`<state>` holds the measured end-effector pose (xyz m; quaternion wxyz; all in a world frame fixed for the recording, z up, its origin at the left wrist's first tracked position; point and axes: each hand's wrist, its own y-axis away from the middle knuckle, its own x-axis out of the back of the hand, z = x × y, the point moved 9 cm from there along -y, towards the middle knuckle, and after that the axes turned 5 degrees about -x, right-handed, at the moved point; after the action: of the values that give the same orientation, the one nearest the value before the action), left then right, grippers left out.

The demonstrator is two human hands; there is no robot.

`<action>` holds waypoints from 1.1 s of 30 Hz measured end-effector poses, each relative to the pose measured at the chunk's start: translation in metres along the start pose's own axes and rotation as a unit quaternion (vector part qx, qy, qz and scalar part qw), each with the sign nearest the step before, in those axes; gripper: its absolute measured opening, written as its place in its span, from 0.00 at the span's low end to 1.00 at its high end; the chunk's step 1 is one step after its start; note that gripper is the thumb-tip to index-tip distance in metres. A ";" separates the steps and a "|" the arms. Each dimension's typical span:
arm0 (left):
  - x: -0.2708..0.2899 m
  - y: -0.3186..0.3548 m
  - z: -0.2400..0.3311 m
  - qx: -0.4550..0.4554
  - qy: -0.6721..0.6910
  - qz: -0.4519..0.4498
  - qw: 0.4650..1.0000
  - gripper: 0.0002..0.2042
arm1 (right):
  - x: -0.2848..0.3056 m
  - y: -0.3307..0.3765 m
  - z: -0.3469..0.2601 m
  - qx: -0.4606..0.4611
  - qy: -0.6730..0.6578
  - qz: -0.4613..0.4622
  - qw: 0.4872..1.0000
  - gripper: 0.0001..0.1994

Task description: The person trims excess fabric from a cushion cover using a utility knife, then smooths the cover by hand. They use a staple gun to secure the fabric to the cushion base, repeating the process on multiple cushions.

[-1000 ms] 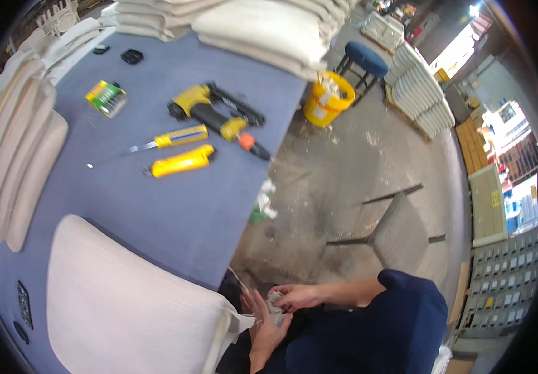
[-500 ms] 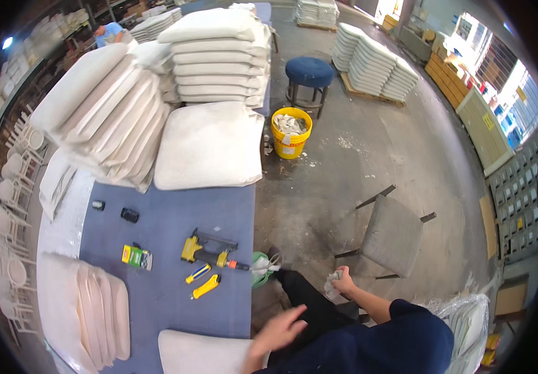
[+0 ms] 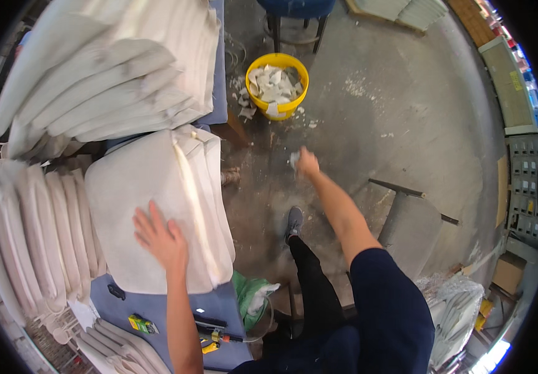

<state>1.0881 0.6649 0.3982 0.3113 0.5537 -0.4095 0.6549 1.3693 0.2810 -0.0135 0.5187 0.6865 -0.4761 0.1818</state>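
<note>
1. Two bare hands are at work. The left hand (image 3: pixel 159 237) lies flat, fingers spread, palm down on the top white padded seat cushion (image 3: pixel 150 212) of a low stack, gripping nothing.
2. The right hand (image 3: pixel 306 163) is stretched out over the concrete floor (image 3: pixel 393 112), closed around a small pale scrap (image 3: pixel 294 159).
3. That scrap hangs in the air short of a round yellow plastic bucket (image 3: pixel 277 84) filled with white offcuts; more offcuts lie on the floor just beside the bucket.
4. Under the cushion stack is a blue-covered surface (image 3: pixel 219 308), with yellow-handled tools (image 3: pixel 209 340) near its lower edge.
5. More white cushions stand on edge (image 3: pixel 38 230) to the left and are piled (image 3: pixel 106 68) above.
6. A grey chair seat on a dark metal frame (image 3: pixel 409 221) stands to the right.
</note>
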 end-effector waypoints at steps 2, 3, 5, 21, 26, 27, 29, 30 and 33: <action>0.003 0.001 0.002 0.002 -0.014 -0.009 1.000 0.31 | 0.041 -0.071 -0.064 0.010 -0.100 0.054 0.993 0.25; 0.003 -0.004 0.005 -0.002 -0.011 -0.013 1.000 0.31 | 0.057 -0.114 -0.080 0.018 -0.118 0.085 0.989 0.26; 0.002 -0.008 0.006 0.006 -0.011 -0.015 1.000 0.32 | 0.079 -0.154 -0.130 0.040 -0.147 0.159 0.975 0.37; -0.013 -0.007 0.002 0.008 0.034 -0.023 0.999 0.38 | -0.056 -0.252 -0.121 0.111 0.241 -0.024 0.964 0.18; -0.007 -0.014 0.004 -0.002 0.026 -0.007 1.000 0.36 | -0.118 -0.135 -0.040 0.161 0.224 -0.044 0.960 0.19; -0.007 -0.014 0.004 -0.003 0.021 -0.005 1.000 0.35 | -0.129 -0.103 -0.020 0.132 0.203 -0.098 0.965 0.21; -0.001 -0.017 0.009 -0.016 0.012 0.002 1.000 0.33 | -0.160 -0.014 0.017 0.128 0.221 -0.152 0.955 0.27; 0.000 -0.016 0.011 -0.023 0.011 0.002 1.000 0.32 | -0.172 0.031 0.035 0.154 0.238 -0.144 0.948 0.29; 0.002 0.003 -0.002 -0.020 0.018 0.039 0.999 0.33 | -0.210 0.151 0.090 0.080 0.203 -0.279 0.935 0.40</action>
<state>1.0842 0.6648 0.3994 0.3039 0.5191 -0.4381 0.6680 1.1196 0.2981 -0.1239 0.5773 0.7795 -0.1335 0.2032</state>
